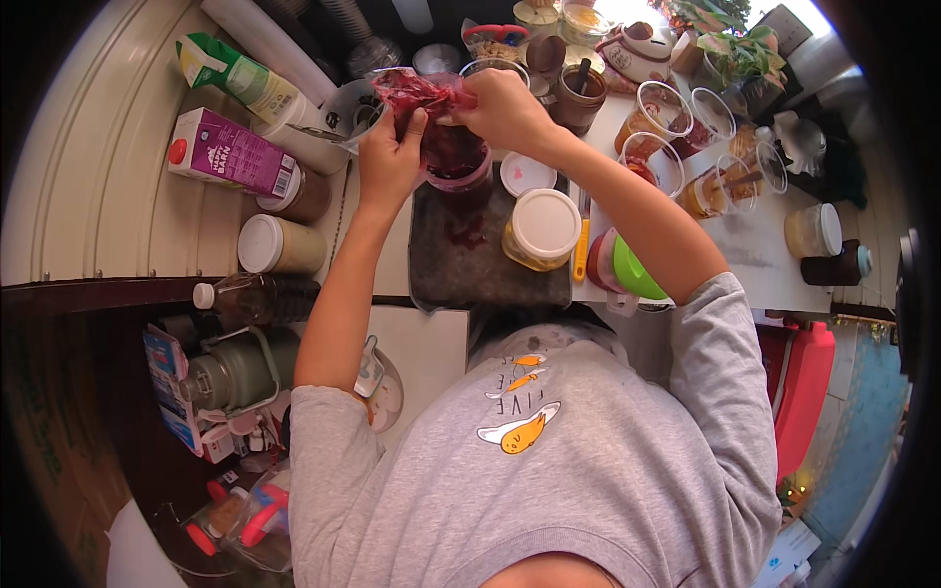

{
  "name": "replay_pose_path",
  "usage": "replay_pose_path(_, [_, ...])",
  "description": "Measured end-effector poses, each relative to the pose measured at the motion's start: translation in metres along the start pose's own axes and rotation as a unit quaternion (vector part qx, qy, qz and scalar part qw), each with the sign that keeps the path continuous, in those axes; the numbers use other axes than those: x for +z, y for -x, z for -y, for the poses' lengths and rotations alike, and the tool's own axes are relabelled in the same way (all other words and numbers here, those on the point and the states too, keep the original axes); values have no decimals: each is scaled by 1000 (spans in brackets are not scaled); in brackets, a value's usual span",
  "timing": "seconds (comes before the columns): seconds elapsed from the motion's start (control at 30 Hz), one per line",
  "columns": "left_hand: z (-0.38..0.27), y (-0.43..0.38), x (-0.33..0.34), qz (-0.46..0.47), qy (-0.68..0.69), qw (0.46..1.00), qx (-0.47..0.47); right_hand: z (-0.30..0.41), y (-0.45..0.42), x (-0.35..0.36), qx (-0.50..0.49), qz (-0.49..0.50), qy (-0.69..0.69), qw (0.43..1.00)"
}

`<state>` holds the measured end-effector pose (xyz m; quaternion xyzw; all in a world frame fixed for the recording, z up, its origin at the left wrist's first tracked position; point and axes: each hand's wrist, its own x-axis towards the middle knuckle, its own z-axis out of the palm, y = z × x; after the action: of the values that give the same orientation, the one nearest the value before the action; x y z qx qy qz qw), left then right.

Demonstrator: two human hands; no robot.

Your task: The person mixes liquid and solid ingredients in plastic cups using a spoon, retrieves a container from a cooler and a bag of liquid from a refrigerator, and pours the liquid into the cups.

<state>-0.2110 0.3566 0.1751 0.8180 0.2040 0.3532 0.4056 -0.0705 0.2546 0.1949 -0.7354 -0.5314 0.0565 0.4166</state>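
Both my hands grip a clear plastic bag [412,92] smeared with dark red, pulpy contents. My left hand [392,154] pinches its lower left part, thumb on top. Its right end is bunched in the fingers of my right hand [503,106]. Directly beneath the bag stands an uncovered plastic jar [459,176] with dark red contents, its far rim hidden by the bag and hands. The jar is on a dark mat [470,272] with a red wet patch. A white lid [528,174] with a pink stain lies beside the jar, behind a white-lidded jar [544,224] of yellow contents.
Right of the mat are a yellow-handled knife [581,250], a green-lidded container [638,268] and several clear cups [654,158] with coloured contents. A brown jar [581,99] holds a utensil. At left stand a purple carton [231,153] and a cream-coloured jar [283,244].
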Motion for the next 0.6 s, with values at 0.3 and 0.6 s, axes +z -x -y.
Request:
replay_pose_path(0.3, [-6,12,-1,72,86,994,-20,12,-4,4,64,32,-113,991])
replay_pose_path(0.6, [-5,5,-4,12,87,994,-60,-5,-4,-6,54,81,-141,985])
